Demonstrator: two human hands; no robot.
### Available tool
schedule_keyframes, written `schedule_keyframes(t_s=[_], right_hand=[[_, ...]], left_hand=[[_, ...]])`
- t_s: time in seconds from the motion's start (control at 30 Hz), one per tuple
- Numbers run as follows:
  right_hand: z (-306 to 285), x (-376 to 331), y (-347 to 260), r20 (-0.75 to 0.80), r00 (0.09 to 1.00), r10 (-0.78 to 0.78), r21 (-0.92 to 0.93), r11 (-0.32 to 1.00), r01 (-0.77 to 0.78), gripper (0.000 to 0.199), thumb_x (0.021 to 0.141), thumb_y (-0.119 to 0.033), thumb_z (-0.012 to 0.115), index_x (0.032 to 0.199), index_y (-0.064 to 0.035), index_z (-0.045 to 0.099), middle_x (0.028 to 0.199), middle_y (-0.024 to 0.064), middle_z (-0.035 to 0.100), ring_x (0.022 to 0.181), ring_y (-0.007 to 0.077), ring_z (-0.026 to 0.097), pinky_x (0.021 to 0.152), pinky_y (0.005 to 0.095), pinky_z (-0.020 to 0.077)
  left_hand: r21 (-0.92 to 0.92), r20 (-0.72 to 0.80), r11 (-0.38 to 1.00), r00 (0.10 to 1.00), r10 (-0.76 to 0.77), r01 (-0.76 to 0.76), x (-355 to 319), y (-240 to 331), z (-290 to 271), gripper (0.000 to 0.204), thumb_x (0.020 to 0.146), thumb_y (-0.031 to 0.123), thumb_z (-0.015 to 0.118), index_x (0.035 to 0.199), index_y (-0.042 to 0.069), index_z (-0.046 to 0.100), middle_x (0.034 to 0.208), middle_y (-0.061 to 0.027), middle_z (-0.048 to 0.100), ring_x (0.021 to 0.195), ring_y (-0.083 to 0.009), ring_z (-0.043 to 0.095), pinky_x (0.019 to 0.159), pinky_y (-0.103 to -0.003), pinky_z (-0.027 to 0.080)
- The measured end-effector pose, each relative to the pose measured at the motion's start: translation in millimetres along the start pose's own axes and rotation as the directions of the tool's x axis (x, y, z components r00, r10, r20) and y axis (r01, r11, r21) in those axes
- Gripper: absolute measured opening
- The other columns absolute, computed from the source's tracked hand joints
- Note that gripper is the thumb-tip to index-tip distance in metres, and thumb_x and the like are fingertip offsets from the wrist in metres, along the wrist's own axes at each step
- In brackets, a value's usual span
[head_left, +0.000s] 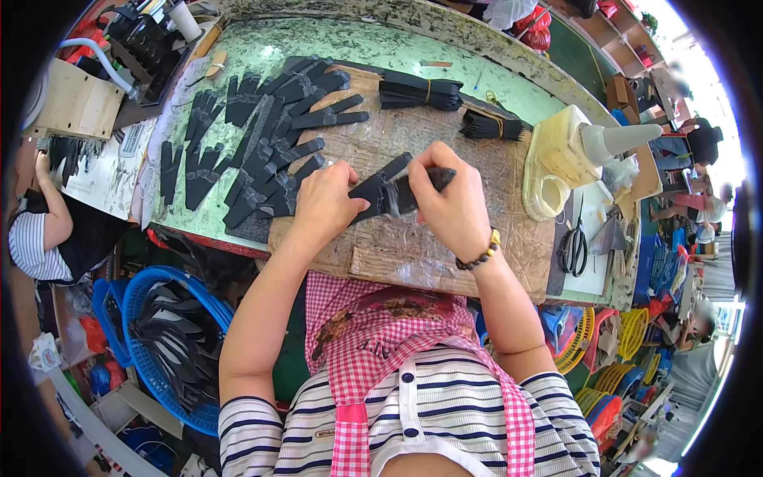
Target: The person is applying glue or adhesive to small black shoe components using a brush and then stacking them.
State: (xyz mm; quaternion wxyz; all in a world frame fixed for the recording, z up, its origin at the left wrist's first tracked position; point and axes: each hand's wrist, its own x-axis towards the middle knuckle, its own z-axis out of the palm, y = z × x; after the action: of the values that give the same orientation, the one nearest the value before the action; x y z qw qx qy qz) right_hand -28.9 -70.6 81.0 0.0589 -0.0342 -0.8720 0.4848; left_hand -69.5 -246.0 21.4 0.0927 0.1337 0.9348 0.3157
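Over the cardboard sheet [477, 230], my left hand [327, 205] pinches the near end of a black strap piece [372, 188] between thumb and fingers. My right hand [457, 195] is closed around a small dark object [439, 178] held against that piece. What kind of object it is does not show clearly; its lower part is smeared by motion. Left of my left hand, several black strap pieces [262, 179] lie overlapped in fanned rows. Beyond my hands are a bundle of black straps [420, 91] tied with a band and a second tied bundle [491, 126].
At the right stands a yellowed plastic bottle [560, 147] with a grey cone nozzle [628, 137]. Black-handled scissors [574, 248] lie near it. A blue basket [171, 274] of black pieces sits below left. Another person's arm [54, 203] is at the far left, beside a machine [143, 44].
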Motion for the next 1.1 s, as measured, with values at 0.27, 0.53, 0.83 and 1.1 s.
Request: schedule_keyframes(t_s=[0.27, 0.53, 0.83, 1.1], right_hand=[[-2, -6, 3, 0.069, 0.997, 0.029, 0.013, 0.999, -0.030, 0.008, 0.083, -0.009, 0.061, 0.084, -0.0016, 0.057, 0.070, 0.0210, 0.062, 0.067, 0.0391, 0.062, 0.059, 0.0414, 0.0480], [-63, -39, -9, -0.165, 0.986, 0.035, 0.315, 0.949, 0.019, 0.012, 0.093, -0.011, 0.056, 0.083, -0.0028, 0.057, 0.069, 0.0019, 0.055, 0.045, 0.0063, 0.050, 0.039, 0.0184, 0.0355], [-82, -54, 14, -0.195, 0.980, 0.032, 0.339, 0.940, 0.037, 0.015, 0.093, -0.013, 0.056, 0.084, -0.0012, 0.056, 0.067, 0.0027, 0.056, 0.044, 0.0063, 0.049, 0.039, 0.0186, 0.0374], [-101, -63, 21, -0.172, 0.973, 0.151, 0.328, 0.941, -0.087, 0.011, 0.093, -0.011, 0.056, 0.086, -0.0028, 0.057, 0.075, 0.0007, 0.055, 0.053, 0.0048, 0.051, 0.042, 0.0183, 0.0420]], left_hand=[[0.081, 0.024, 0.993, 0.996, -0.091, 0.089, 1, 10, -2, 0.033, 0.062, 0.023, 0.083, 0.083, 0.003, 0.068, 0.083, -0.0153, 0.067, 0.081, -0.0334, 0.065, 0.072, -0.042, 0.051], [-0.168, -0.171, 0.982, 0.984, 0.053, -0.082, -22, 6, 10, 0.025, 0.067, 0.017, 0.079, 0.083, 0.004, 0.065, 0.072, -0.0129, 0.067, 0.067, -0.0265, 0.067, 0.065, -0.036, 0.052], [-0.731, 0.006, 0.632, 0.929, -0.371, 0.257, -48, -98, -107, 0.027, 0.075, 0.019, 0.080, 0.091, 0.003, 0.064, 0.076, 0.0022, 0.060, 0.063, -0.0060, 0.053, 0.053, -0.022, 0.041], [0.303, -0.506, 0.945, 0.861, 0.052, 0.120, -17, -47, -90, 0.031, 0.072, 0.022, 0.076, 0.093, 0.002, 0.067, 0.090, -0.0152, 0.068, 0.084, -0.0326, 0.064, 0.075, -0.041, 0.051]])
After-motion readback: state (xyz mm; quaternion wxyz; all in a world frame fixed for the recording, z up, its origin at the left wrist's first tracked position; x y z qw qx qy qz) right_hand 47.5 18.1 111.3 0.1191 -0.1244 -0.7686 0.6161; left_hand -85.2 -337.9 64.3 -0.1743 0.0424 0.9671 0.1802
